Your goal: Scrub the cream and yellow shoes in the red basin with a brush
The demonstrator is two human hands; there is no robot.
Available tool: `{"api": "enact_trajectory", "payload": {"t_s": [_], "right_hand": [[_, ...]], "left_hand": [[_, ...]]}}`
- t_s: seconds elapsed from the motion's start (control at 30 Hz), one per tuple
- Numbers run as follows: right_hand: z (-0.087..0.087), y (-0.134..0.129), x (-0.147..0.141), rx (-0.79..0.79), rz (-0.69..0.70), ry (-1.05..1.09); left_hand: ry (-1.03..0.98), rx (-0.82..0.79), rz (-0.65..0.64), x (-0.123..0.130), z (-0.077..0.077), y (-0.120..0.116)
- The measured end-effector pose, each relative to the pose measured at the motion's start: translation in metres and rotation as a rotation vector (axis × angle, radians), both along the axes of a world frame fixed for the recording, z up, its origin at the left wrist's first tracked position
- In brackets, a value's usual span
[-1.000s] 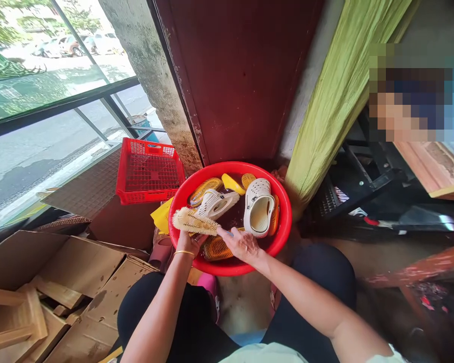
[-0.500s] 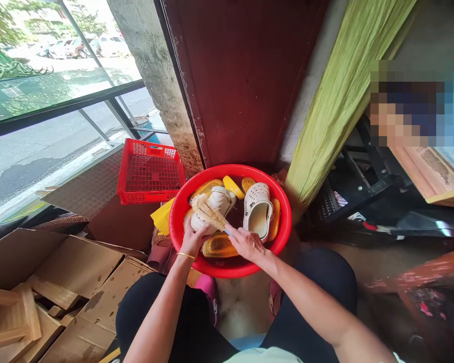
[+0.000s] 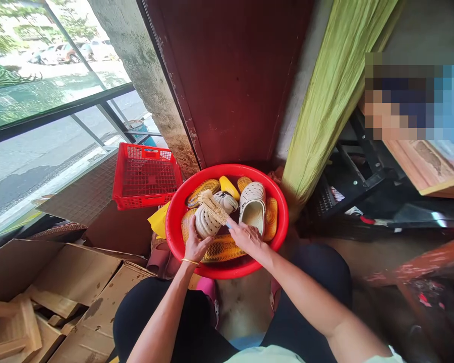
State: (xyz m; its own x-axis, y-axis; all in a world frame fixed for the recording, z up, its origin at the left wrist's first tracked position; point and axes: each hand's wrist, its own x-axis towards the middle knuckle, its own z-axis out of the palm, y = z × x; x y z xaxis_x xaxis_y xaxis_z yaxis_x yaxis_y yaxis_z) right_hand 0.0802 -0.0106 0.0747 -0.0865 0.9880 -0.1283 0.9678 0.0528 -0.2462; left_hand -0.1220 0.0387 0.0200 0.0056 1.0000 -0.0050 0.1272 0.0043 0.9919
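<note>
My left hand (image 3: 195, 243) grips the toe end of a white clog (image 3: 208, 223), tilted over the red basin (image 3: 171, 237). In my right hand (image 3: 247, 238) is the blue handle of a scrub brush (image 3: 213, 205), its pale bristles lying against that clog. The second white clog (image 3: 252, 209) rests at the right of the basin with its opening toward me. Around and under them lie several yellow-soled pieces of footwear, among them a yellow ridged sole (image 3: 225, 248) near my hands. A plain yellow piece (image 3: 229, 187) sits at the far rim.
A red plastic crate (image 3: 147, 176) stands left of the basin. Nearer on the left is a cardboard box (image 3: 91, 282) with wooden pieces. Behind is a dark red door (image 3: 234, 80), with a green curtain (image 3: 321, 101) beside it. A blurred-out person is at the right.
The held clog has turned, so its perforated top now shows more. The brush has shifted slightly along it. My view has moved a little to the right.
</note>
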Motion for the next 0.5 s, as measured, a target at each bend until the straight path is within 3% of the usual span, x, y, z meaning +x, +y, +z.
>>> {"api": "enact_trajectory", "payload": {"t_s": [0.2,0.33,0.43,0.5], "right_hand": [[0.004,-0.03,-0.017,-0.03,0.192,0.064],[0.004,-0.015,-0.003,-0.04,0.05,-0.02],[0.002,0.004,0.01,-0.022,-0.073,-0.088],[0.0,0.008,0.012,-0.032,-0.081,-0.112]], "left_hand": [[0.038,-0.002,0.014,-0.01,-0.013,0.007],[-0.034,0.035,-0.019,-0.008,-0.014,0.009],[0.026,0.059,-0.028,-0.005,-0.011,0.009],[0.11,0.04,-0.012,-0.005,-0.007,0.008]]}}
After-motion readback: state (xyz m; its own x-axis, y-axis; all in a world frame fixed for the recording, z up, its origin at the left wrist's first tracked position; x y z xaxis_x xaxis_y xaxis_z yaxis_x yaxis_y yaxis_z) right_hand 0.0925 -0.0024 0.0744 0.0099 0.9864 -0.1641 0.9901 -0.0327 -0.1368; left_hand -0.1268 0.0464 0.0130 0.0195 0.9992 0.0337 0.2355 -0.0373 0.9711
